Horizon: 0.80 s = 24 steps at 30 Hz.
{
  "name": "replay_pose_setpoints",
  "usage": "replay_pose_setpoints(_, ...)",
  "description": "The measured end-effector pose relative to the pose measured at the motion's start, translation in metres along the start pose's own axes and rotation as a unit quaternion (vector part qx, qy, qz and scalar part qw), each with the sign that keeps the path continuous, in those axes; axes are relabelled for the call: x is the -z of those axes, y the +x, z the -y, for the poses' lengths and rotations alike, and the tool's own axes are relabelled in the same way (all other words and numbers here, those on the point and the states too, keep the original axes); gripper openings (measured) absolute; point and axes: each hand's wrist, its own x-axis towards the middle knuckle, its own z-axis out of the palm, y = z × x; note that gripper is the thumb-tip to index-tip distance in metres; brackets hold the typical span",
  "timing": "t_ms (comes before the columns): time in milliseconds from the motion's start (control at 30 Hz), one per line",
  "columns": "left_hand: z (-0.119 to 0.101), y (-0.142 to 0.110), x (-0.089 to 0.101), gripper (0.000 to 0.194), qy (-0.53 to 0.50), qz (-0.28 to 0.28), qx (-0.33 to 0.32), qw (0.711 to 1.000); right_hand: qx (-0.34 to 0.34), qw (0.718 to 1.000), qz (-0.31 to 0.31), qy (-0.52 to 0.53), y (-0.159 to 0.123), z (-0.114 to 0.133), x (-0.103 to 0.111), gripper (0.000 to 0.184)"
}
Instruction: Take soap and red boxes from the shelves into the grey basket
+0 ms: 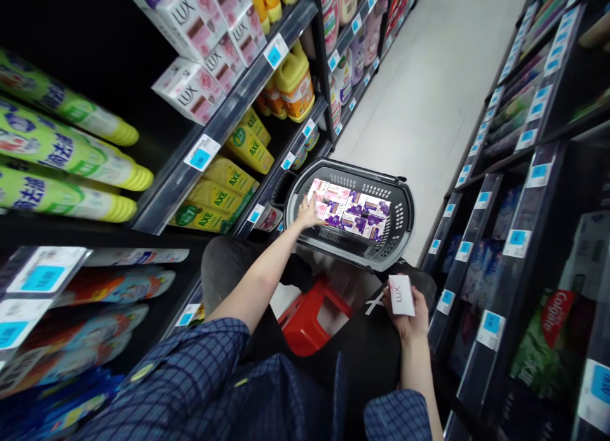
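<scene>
A grey shopping basket (399,207) stands on the aisle floor ahead of me, filled with pink and purple Lux soap boxes (355,213). My left hand (307,213) reaches into the basket's left side, fingers closed on a pink soap box there. My right hand (408,314) is low at the right, near my knee, and holds a white Lux soap box (401,295) upright by its lower edge.
A red plastic stool (312,317) is under me. Shelves on the left carry Lux boxes (190,88), yellow Axe bottles (223,187) and detergent jugs (295,82). Dark shelves with blue price tags line the right. The pale aisle floor (429,91) runs ahead.
</scene>
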Motion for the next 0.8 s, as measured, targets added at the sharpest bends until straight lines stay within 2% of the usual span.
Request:
replay_pose_setpoints(133, 0.004, 0.001, -0.003, 0.134, 0.003, -0.003, -0.008, 1.000, 0.003, 1.000, -0.006, 0.001, -0.002, 0.000, -0.004, 0.034)
replay_pose_setpoints(333, 0.001, -0.003, -0.004, 0.141, 0.011, 0.007, -0.001, 1.000, 0.005, 1.000, -0.004, 0.004, 0.000, -0.002, 0.000, 0.033)
replay_pose_setpoints(400, -0.001, 0.002, -0.002, 0.129, 0.010, -0.020, 0.021, 1.000, 0.001, 1.000, -0.007, 0.011, 0.001, -0.002, 0.001, 0.032)
replay_pose_setpoints(500, -0.001, 0.024, 0.007, 0.094, -0.027, -0.074, 0.073, 0.994, -0.008, 0.999, -0.011, 0.029, 0.000, -0.001, 0.001, 0.030)
replay_pose_setpoints(567, -0.001, 0.043, 0.016, 0.076, -0.048, -0.075, 0.078, 0.993, -0.012, 0.999, -0.003, 0.037, -0.001, -0.001, 0.001, 0.029)
replay_pose_setpoints(667, -0.001, 0.070, 0.027, 0.061, -0.049, -0.055, 0.027, 0.997, -0.009, 0.999, 0.008, 0.040, -0.002, -0.001, 0.000, 0.028)
replay_pose_setpoints(800, -0.003, 0.092, 0.032, 0.056, -0.043, -0.042, -0.038, 0.997, -0.005, 0.999, 0.009, 0.039, -0.002, -0.001, 0.001, 0.029)
